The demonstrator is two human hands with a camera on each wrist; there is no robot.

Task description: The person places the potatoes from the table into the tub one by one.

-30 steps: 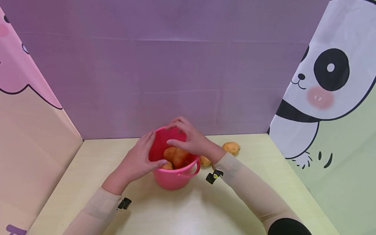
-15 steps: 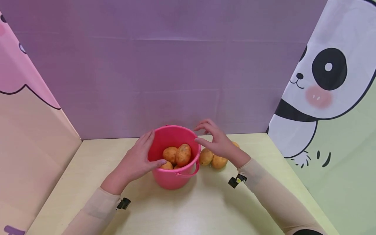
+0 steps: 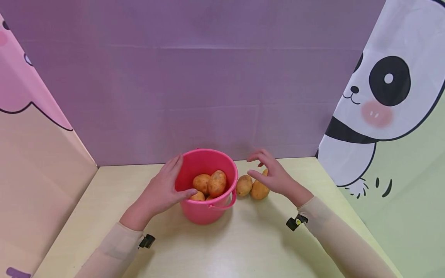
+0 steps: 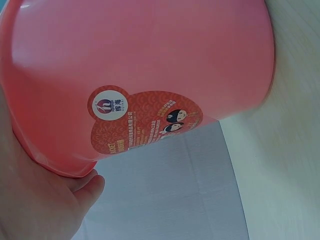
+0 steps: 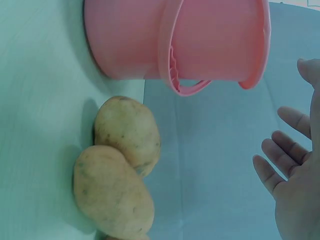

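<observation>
A pink bucket (image 3: 204, 214) stands upright on the table, with several potatoes (image 3: 217, 183) inside. My left hand (image 3: 161, 189) grips its left rim, thumb over the near edge. In the left wrist view, that hand (image 4: 40, 200) wraps the rim above a red label (image 4: 150, 120). Right of the bucket, two potatoes (image 3: 244, 185) lie side by side on the table, and a third (image 3: 265, 172) shows partly behind my right hand (image 3: 274, 177). That hand hovers above them, fingers loosely bent and holding nothing. The right wrist view has the hand (image 5: 297, 200) apart from the potatoes (image 5: 112, 192).
The pale wooden table (image 3: 208, 251) meets a purple backdrop (image 3: 208, 96) just behind the bucket. Side panels with a panda (image 3: 389, 92) and a pink figure (image 3: 28, 85) flank it. The bucket's handle (image 3: 226, 207) hangs down at its right front.
My right hand has come out from over the bucket and moved right, above the loose potatoes, without carrying anything. The left hand and bucket have stayed in place.
</observation>
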